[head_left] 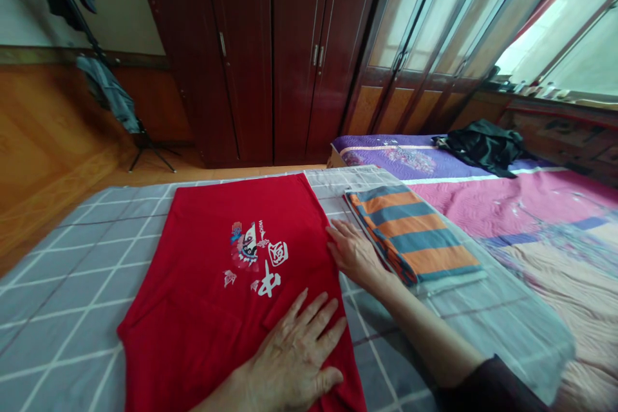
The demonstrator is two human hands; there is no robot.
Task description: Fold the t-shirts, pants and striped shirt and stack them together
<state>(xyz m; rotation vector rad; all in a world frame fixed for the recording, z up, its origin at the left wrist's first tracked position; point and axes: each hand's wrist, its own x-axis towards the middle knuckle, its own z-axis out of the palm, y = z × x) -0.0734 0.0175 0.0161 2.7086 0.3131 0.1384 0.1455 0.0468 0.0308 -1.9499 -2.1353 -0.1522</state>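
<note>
A red shirt (203, 238) with a white and coloured print lies spread on the grey checked bedspread (87, 270). My left hand (297, 351) rests flat on the shirt's lower right part, its fingers spread and holding nothing. At the shirt's right edge, my right hand (356, 254) touches the cloth with its fingertips, the fingers extended. Just right of that hand sits a folded orange and blue striped cloth (415, 225).
Beyond the bed stand dark red wardrobes (304, 64). A second bed with a purple and pink cover (458, 196) is at the right, bearing a black garment (483, 145). At the far left is a coat stand (91, 38) with clothes.
</note>
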